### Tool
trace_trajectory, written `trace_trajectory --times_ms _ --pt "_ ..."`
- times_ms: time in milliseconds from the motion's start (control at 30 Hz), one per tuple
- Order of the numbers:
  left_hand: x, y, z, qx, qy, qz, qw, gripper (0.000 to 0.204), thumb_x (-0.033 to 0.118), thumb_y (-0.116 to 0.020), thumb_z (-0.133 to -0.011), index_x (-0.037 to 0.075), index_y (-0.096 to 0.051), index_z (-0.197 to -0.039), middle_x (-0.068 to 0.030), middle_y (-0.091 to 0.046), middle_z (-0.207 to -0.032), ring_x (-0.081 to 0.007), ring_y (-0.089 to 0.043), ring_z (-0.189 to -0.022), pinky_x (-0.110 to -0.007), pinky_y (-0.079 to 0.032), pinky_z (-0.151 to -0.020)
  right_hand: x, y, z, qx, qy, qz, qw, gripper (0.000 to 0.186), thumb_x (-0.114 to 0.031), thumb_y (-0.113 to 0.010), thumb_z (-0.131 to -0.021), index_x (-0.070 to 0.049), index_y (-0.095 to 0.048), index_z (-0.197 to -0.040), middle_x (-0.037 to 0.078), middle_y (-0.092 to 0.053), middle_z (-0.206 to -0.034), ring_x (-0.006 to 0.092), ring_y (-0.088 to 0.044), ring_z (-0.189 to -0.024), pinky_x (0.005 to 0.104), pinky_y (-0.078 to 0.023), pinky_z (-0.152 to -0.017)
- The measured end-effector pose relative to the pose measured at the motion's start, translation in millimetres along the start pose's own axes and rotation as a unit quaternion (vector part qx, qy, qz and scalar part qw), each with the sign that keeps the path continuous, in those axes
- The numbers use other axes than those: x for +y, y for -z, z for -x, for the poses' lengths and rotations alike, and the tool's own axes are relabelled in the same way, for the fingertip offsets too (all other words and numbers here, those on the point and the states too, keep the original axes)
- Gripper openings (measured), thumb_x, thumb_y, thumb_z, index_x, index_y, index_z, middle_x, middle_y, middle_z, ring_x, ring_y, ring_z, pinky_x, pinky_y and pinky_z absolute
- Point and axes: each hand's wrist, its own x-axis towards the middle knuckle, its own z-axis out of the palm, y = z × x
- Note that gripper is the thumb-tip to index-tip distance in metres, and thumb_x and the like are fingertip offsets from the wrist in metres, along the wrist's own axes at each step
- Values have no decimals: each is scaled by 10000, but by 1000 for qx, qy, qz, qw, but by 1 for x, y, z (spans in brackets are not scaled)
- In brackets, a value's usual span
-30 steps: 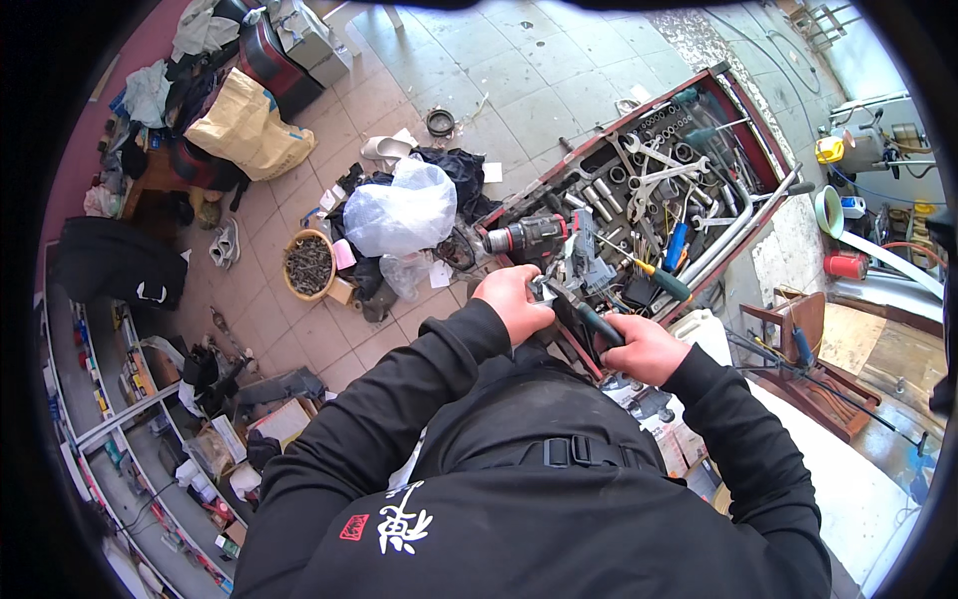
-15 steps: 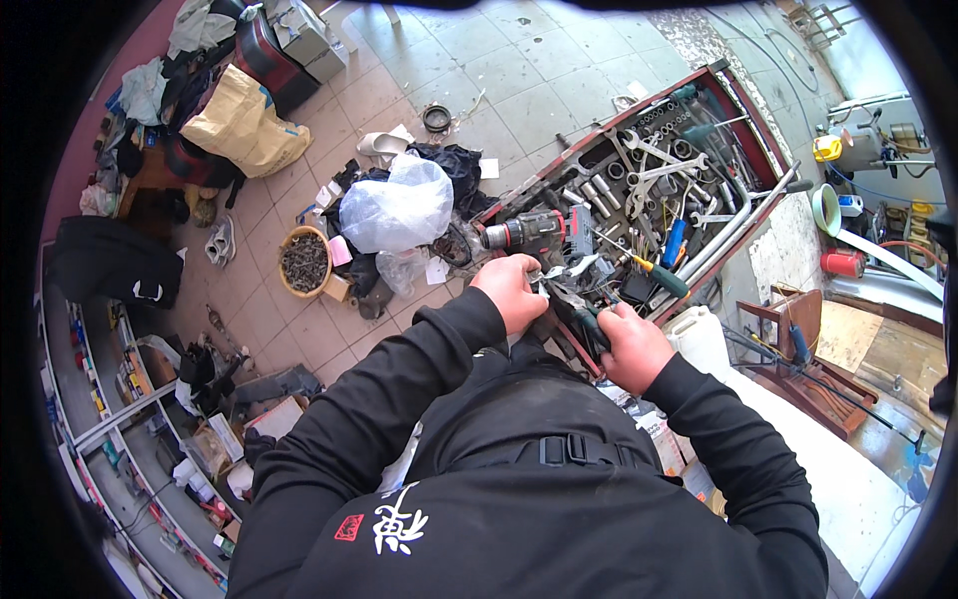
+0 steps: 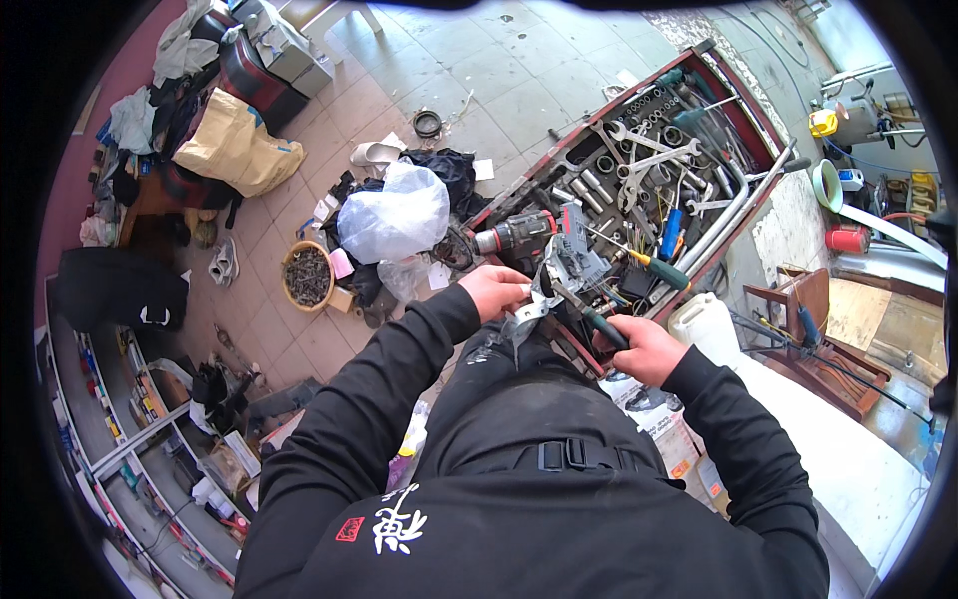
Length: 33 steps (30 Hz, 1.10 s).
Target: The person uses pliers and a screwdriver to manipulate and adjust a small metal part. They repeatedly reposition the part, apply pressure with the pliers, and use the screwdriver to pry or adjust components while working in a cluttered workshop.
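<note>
My left hand is closed, pinching a small whitish metal-looking piece with clear plastic film hanging below it. My right hand grips pliers by the dark green handle. Their metal end points up and left toward the whitish piece; whether they touch it I cannot tell. Both hands are above my lap, at the near edge of a red-rimmed tool drawer. Just beyond them in the drawer lie a red-and-black cordless drill with a grey body and a screwdriver with a green and yellow handle.
Several wrenches and sockets fill the drawer. On the tiled floor to the left are a translucent plastic bag and a basket of small dark parts. A white jug and a wooden stool stand at the right.
My hands have moved slightly apart. My right hand has shifted right, showing more of the pliers' handle. The whitish piece and its film now show below my left fingers.
</note>
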Motion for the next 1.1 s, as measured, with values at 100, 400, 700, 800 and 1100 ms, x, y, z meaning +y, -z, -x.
trace_trajectory --times_ms 100,400,700,800,1100 --pt "-4 2 -1 -32 -25 1 999 331 240 -725 -1108 64 -729 -1389 18 -743 -1090 -92 -695 -910 -279 -578 -787 -1 5 -1 -6 -7 12 1000 301 20 -669 -859 15 -701 -1159 108 -707 -1054 228 -699 -1021 390 -585 -958" --pt "-10 -21 -6 -2 -67 3 998 212 154 -698 -1112 2 -775 -1238 -29 -790 -1049 -133 -735 -943 -327 -612 -904 -7 23 -3 -34 -1 92 995 326 27 -651 -845 19 -698 -1168 156 -719 -1064 295 -717 -1042 409 -579 -968" --pt "-17 -23 -10 5 -149 -59 987 179 118 -653 -1110 -11 -747 -1190 -43 -783 -1029 -136 -743 -934 -331 -614 -883 -5 34 -1 -52 46 114 991 269 -1 -667 -841 18 -681 -1108 199 -700 -1033 396 -700 -1038 466 -572 -952" --pt "-9 -24 -4 13 -166 -112 980 183 107 -643 -1089 -5 -730 -1204 -37 -761 -1004 -125 -715 -937 -327 -591 -876 -8 35 -4 -37 85 157 983 235 -15 -678 -844 28 -669 -1074 230 -688 -1041 449 -686 -1060 497 -569 -962" --pt "-11 -26 4 95 -219 -262 935 155 108 -682 -1060 6 -765 -1143 -92 -796 -999 -166 -734 -924 -354 -590 -874 -39 38 -3 -68 51 238 968 275 -25 -682 -845 35 -636 -1109 233 -623 -1084 474 -643 -1100 507 -546 -955"
